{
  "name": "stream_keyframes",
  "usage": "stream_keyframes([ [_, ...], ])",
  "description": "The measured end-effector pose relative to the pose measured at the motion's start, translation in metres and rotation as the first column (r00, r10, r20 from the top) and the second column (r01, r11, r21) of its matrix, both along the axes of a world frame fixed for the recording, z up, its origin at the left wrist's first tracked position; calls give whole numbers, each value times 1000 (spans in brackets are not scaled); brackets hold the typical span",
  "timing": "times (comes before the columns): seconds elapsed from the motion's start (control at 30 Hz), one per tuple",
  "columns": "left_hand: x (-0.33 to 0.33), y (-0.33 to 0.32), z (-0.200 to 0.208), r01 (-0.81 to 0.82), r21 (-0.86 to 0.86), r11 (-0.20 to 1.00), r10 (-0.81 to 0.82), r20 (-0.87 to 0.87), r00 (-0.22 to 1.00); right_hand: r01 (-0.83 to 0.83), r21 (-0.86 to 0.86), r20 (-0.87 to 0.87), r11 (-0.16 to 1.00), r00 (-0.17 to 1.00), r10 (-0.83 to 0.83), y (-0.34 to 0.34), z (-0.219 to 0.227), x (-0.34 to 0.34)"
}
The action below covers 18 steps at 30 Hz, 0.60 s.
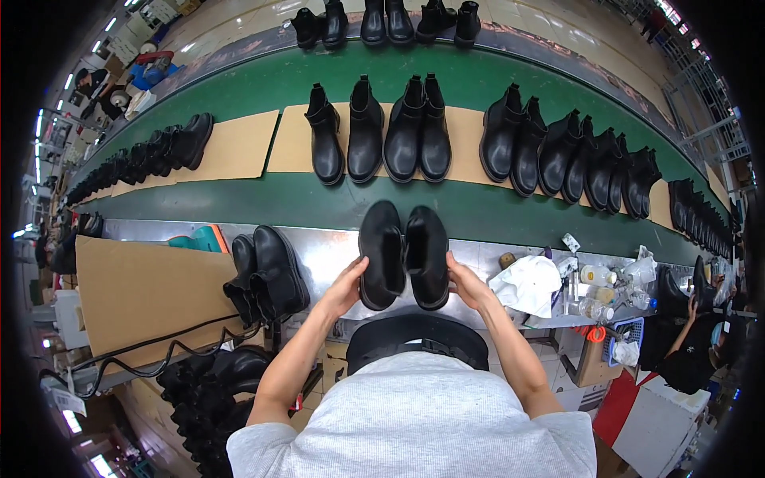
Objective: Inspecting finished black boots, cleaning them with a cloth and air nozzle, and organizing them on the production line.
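I grip one black boot in each hand just on my side of the green table (319,203): my left hand (343,288) closes on the left boot (373,259), my right hand (470,288) on the right boot (434,263). Their rounded ends point toward the green table and overlap its near edge in my view. I seem to hold them by their outer sides so they stay paired and level; whether they touch the metal bench (323,243) I can't tell. On the green table, finished-looking boots (402,135) stand on a cardboard strip (231,147), probably to shield their soles. My forearms reach toward the green table, angling inward to the boots, thumbs near the outer sides, most other fingers hidden.
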<state>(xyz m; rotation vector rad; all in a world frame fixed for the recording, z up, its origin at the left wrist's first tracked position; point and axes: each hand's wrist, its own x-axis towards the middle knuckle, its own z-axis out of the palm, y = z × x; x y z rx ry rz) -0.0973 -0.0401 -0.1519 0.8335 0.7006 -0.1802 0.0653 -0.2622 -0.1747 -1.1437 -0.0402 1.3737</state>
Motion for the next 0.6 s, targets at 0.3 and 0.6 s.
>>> stream_keyframes([
  [0.3, -1, -10, -34, 75, 59, 995, -61, -212, 975, 264, -193, 662, 945, 746, -73, 18, 30, 1],
  [0.6, 71, -16, 4, -523, -356, 774, 550, -31, 835, 191, 189, 510, 963, 819, -262, 61, 74, -27],
])
